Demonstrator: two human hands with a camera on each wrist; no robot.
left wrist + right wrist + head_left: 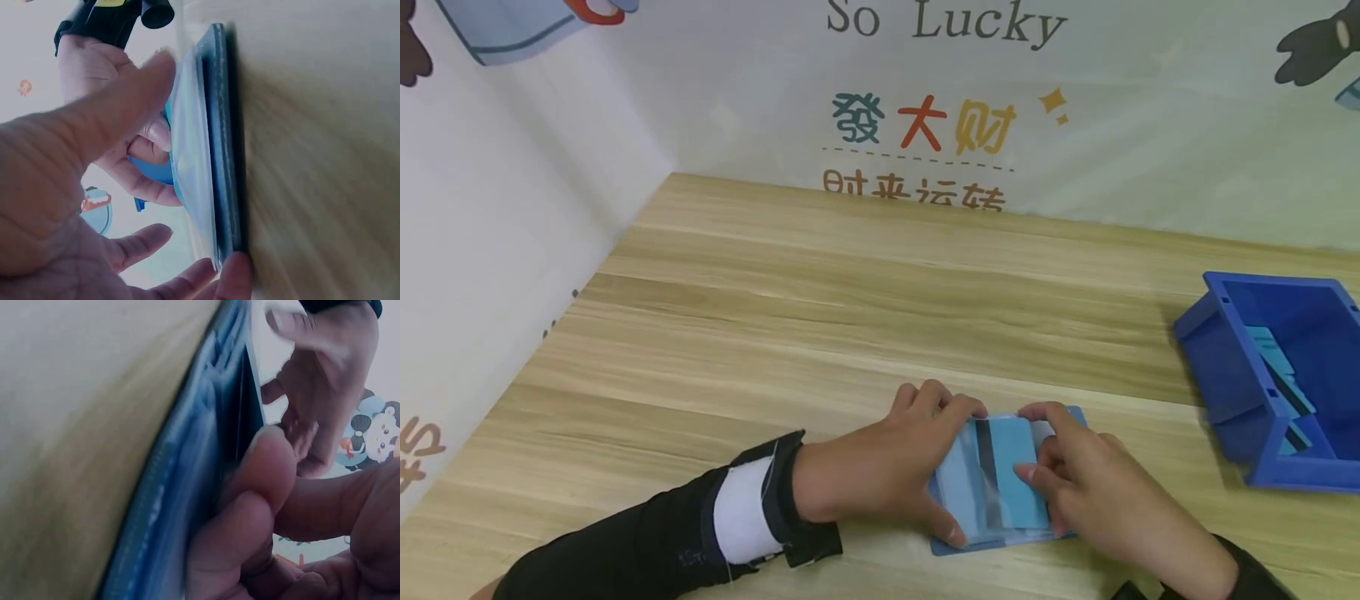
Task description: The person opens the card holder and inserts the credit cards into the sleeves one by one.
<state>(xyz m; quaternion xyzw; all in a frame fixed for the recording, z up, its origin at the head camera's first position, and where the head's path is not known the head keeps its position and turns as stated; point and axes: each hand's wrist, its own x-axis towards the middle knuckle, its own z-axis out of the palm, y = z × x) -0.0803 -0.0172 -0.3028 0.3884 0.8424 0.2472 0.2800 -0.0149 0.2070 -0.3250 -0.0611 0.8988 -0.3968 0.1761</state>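
A blue card holder (972,546) with clear plastic sleeves lies opened on the table. A light-blue card (1017,475) with a black stripe sits at one of its sleeves. My left hand (891,462) spans the holder's left side and holds it, fingers at the far edge and thumb at the near corner. My right hand (1086,487) pinches the card's right edge, its thumb on the card's face and its index finger reaching to the far edge. In the right wrist view the layered sleeves (206,425) stand slightly apart beside the right hand's fingers (228,531).
To the right stands a blue plastic bin (1232,383) with several light-blue, black-striped cards (1273,350) inside. The wood-grain table (850,317) meets a printed white backdrop (737,100) at the back and left.
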